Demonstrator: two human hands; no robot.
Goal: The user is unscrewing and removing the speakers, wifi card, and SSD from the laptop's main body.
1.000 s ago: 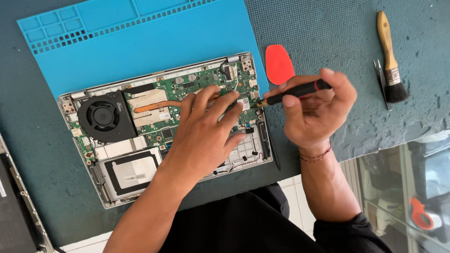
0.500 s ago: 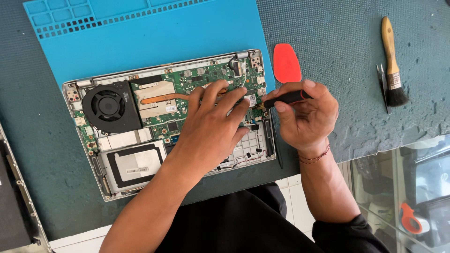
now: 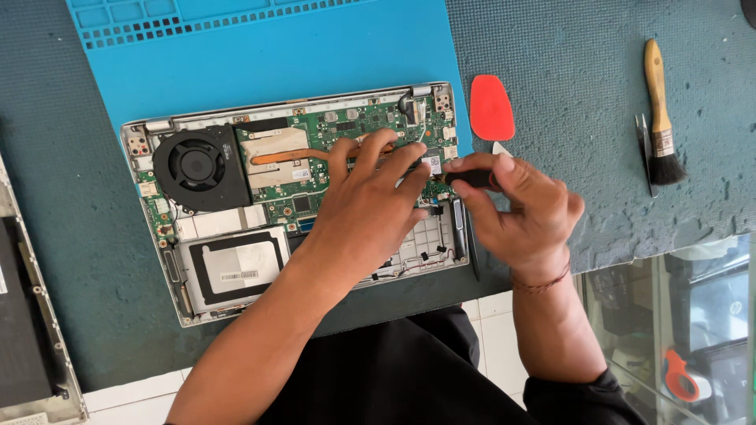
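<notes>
An opened laptop base [image 3: 153,236] lies on a blue mat [image 3: 299,59], showing a green circuit board [image 3: 346,130], a black round fan [image 3: 198,167], a copper heat pipe [image 3: 291,156] and a flat drive [image 3: 236,269]. My left hand [image 3: 366,205] rests on the board's right part, fingers spread and pressing down. My right hand [image 3: 524,208] grips a black-handled screwdriver [image 3: 471,179], its tip pointing left at the board beside my left fingertips.
A red plastic pry pick [image 3: 491,107] lies right of the laptop. A wooden-handled brush [image 3: 660,118] and a thin metal tool [image 3: 643,153] lie at the far right. A dark laptop cover [image 3: 31,330] sits at the left edge. The table edge runs along the bottom right.
My right hand with the screwdriver has moved left toward the board. My left hand stays pressed on the board. The camera view has shifted slightly.
</notes>
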